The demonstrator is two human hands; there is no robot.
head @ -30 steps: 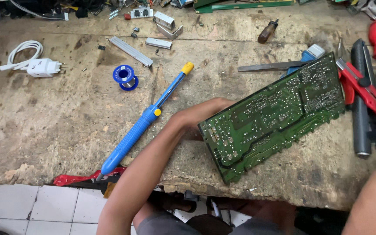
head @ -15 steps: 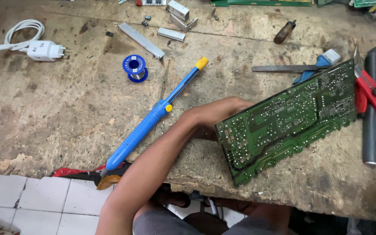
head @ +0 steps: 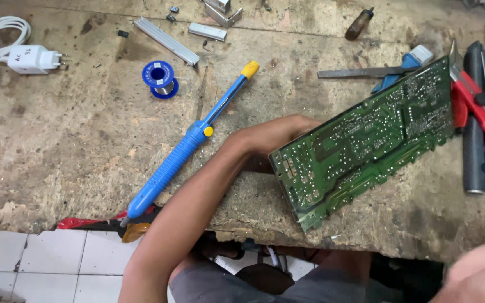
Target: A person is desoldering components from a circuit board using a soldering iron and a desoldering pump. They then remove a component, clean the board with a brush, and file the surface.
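— Left hand (head: 279, 134)?
— Closed on the near end of the green circuit board (head: 366, 140), fingers hidden behind it; board held tilted, solder side up, over the worktop's (head: 57, 151) front edge toward the right.
— Right hand (head: 478, 275)?
— Only a blurred patch at the bottom right corner; cannot tell whether open or closed, nothing seen in it.
— Left of the board?
— Blue desoldering pump (head: 189, 143) lying diagonally, near the wrist; solder spool (head: 159, 78) farther back.
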